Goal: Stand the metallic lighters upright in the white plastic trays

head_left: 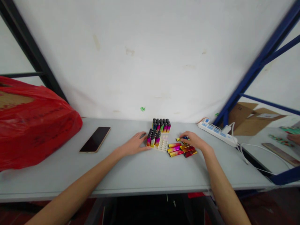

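Note:
My left hand (133,145) lies at the left side of a pale tray (163,145) with round holes, thumb and fingers spread apart. A small dark thing shows by its fingertips, too small to name. Several lighters (153,139) with black tops stand upright in the left part of the tray. Behind them is an upright block of more lighters (161,125). On the right, my right hand (193,139) has its fingers closed on a lighter (186,137), partly hidden by them. Below that hand, several yellow, pink and red lighters (175,150) lie flat in a loose pile.
A phone (95,139) lies on the grey table (140,175) to the left, beside a big red plastic bag (39,125). A white power strip (217,132) with cables lies at the right, near a blue frame and cardboard box (253,120). Another person's hand (294,138) shows at the far right.

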Tool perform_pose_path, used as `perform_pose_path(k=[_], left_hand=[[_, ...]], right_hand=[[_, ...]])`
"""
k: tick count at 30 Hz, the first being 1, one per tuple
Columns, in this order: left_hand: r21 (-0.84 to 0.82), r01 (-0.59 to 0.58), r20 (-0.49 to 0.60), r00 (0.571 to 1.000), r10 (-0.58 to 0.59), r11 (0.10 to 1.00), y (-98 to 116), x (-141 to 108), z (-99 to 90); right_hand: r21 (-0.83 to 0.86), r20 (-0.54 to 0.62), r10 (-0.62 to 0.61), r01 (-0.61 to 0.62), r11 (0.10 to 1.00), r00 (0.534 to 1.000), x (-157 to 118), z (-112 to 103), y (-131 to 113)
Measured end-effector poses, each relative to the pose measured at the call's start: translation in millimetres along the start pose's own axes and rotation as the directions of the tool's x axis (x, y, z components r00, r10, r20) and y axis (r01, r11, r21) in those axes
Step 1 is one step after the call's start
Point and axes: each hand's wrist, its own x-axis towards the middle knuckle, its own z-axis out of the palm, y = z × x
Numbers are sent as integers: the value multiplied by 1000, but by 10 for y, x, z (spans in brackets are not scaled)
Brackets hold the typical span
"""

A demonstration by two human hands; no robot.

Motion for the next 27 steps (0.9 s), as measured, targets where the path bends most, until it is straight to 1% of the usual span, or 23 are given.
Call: perform_pose_path(k=[5,11,13,15,17,18,19,21,24,27], left_hand=[[-8,10,4,1000,-10,1000,-5,2,-1],[8,11,8,1000,-11,1000,-18,-2,4],[9,1,6,1000,-1,1000,-21,-2,3],[7,-6,2,1000,6,1000,-21,-2,1],[5,-6,-1,1000,6,1000,-21,-1,3],[4,-4,-2,1000,4,1000,-23,-1,5],[3,-3,-4,1000,3,1000,-27,0,8],[4,-4,-4,1000,4,1000,-38,1,18],[9,-7,-7,1000,7,1000,-56,2,34],[11,-11,-10,1000,11,1000,-58,1,37]], right_hand=[[-5,-57,42,-42,999,997,35,104,1],[80,-203,18,-1,997,979,26,130,-46],[105,-283,23,7,994,959,36,112,-101],[144,-379,54,2,990,924,52,93,-170],[217,-453,99,2,976,886,74,85,-246],[263,-471,121,8,965,874,86,88,-286],[311,-476,142,15,950,868,99,96,-325],[399,-457,171,30,916,873,125,126,-403],[505,-395,173,55,861,902,150,194,-524],[639,-313,165,79,765,935,151,279,-652]])
